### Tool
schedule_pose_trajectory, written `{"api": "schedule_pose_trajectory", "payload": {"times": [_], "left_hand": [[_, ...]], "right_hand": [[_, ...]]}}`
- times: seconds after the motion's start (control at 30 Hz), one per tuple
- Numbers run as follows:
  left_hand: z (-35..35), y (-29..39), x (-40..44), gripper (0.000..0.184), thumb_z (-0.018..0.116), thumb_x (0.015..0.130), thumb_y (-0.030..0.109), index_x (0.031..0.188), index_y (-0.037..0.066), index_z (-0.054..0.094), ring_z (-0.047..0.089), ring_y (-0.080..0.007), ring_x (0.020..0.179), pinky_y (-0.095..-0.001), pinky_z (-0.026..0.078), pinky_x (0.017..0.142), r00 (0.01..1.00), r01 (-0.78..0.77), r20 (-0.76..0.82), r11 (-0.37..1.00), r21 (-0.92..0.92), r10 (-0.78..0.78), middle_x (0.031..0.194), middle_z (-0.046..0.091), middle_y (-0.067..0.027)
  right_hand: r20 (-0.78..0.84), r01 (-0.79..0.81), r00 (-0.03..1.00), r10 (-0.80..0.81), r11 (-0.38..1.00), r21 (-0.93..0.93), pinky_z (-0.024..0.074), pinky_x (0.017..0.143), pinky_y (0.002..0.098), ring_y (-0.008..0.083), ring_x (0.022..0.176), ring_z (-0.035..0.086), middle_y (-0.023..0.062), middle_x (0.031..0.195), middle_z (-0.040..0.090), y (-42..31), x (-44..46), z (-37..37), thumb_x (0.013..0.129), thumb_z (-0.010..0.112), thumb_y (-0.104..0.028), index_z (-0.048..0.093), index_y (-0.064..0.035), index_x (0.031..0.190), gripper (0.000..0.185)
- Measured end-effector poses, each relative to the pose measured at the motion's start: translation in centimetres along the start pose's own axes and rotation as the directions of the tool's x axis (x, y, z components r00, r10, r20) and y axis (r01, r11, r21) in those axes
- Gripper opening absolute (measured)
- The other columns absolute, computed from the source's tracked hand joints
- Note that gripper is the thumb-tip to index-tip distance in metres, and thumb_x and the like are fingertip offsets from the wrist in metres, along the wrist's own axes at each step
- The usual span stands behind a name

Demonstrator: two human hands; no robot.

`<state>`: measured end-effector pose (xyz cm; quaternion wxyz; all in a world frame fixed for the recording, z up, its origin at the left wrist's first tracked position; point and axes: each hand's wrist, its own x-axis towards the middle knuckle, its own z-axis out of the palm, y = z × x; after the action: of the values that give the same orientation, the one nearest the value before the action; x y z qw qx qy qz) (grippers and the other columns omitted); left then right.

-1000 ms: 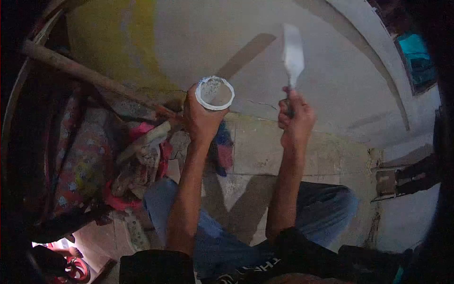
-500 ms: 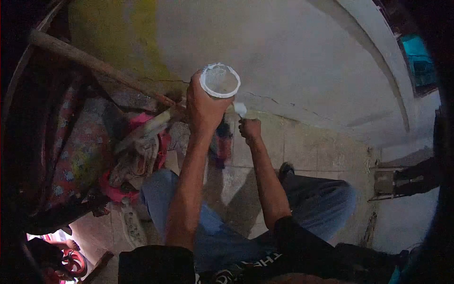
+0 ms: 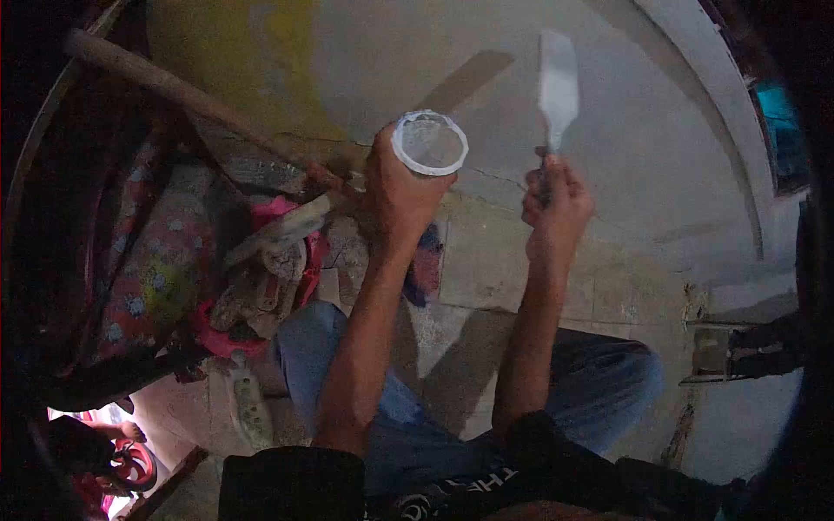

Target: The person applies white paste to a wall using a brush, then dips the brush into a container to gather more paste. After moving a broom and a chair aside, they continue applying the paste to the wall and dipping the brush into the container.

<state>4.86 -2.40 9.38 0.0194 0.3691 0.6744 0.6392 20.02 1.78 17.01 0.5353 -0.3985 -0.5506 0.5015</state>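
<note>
My left hand (image 3: 401,195) is wrapped round a round container (image 3: 430,143) with a white rim, its open top facing me; a greyish residue shows inside. To the right, my right hand (image 3: 559,204) grips the dark handle of a scraper (image 3: 558,82), whose broad pale blade points up in front of the wall (image 3: 434,52). The blade is apart from the container. A dark shadow of the scraper falls on the wall between them.
A long wooden pole (image 3: 200,100) slants across the left. Below it are a pink basin (image 3: 221,339) with things in it and a patterned cloth (image 3: 161,278). A power strip (image 3: 250,408) lies on the floor. Another person's foot (image 3: 132,431) shows at the lower left.
The scraper dipped down beside the container, then came back up in my right hand. My left hand and the container have shifted right and slightly upward in view.
</note>
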Motion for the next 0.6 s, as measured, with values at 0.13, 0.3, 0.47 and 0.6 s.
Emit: {"api": "schedule_pose_trajectory", "payload": {"times": [0.13, 0.3, 0.47, 0.6], "left_hand": [[1.2, -0.2, -0.3, 0.084, 0.091, 0.055, 0.016, 0.124, 0.004, 0.046, 0.057, -0.0344, 0.111, -0.0455, 0.045, 0.095, 0.996, 0.033, -0.088, 0.999, -0.002, -0.033, 0.117, 0.058, -0.0175], [1.1, -0.1, -0.1, 0.086, 0.092, 0.054, 0.019, 0.126, 0.005, 0.046, 0.057, -0.0349, 0.111, -0.0460, 0.045, 0.094, 0.997, 0.039, -0.071, 0.999, -0.013, -0.040, 0.116, 0.059, -0.0172], [0.3, 0.1, -0.3, 0.086, 0.091, 0.055, 0.021, 0.126, 0.005, 0.046, 0.058, -0.0357, 0.109, -0.0466, 0.046, 0.092, 0.998, 0.044, -0.035, 0.999, 0.017, -0.044, 0.116, 0.059, -0.0173], [0.4, -0.5, 0.0, 0.085, 0.091, 0.056, 0.021, 0.125, 0.005, 0.046, 0.057, -0.0355, 0.110, -0.0464, 0.046, 0.092, 1.000, 0.021, -0.019, 1.000, 0.017, -0.021, 0.116, 0.059, -0.0174]], "right_hand": [[-0.035, -0.250, 0.968, 0.248, 0.964, -0.086, 0.0343, 0.040, 0.0253, 0.0090, 0.047, 0.047, 0.0010, 0.063, 0.055, 10.7, 1.5, -1.2, 0.094, 0.060, -0.023, 0.067, -0.0011, 0.094, 0.023], [0.011, -0.546, 0.832, 0.555, 0.822, -0.165, 0.0336, 0.041, 0.0265, 0.0102, 0.048, 0.048, 0.0007, 0.061, 0.054, 18.9, -0.7, -3.2, 0.091, 0.060, -0.020, 0.066, -0.0010, 0.089, 0.020], [-0.013, -0.360, 0.932, 0.361, 0.924, -0.130, 0.0322, 0.040, 0.0265, 0.0096, 0.047, 0.047, 0.0018, 0.063, 0.055, 10.9, 0.9, -0.8, 0.092, 0.060, -0.017, 0.066, 0.0004, 0.091, 0.018], [-0.016, -0.156, 0.988, 0.155, 0.986, -0.053, 0.0337, 0.040, 0.0252, 0.0076, 0.047, 0.047, 0.0020, 0.066, 0.057, 0.3, 1.5, 0.3, 0.094, 0.060, -0.022, 0.067, 0.0001, 0.095, 0.023]]}}
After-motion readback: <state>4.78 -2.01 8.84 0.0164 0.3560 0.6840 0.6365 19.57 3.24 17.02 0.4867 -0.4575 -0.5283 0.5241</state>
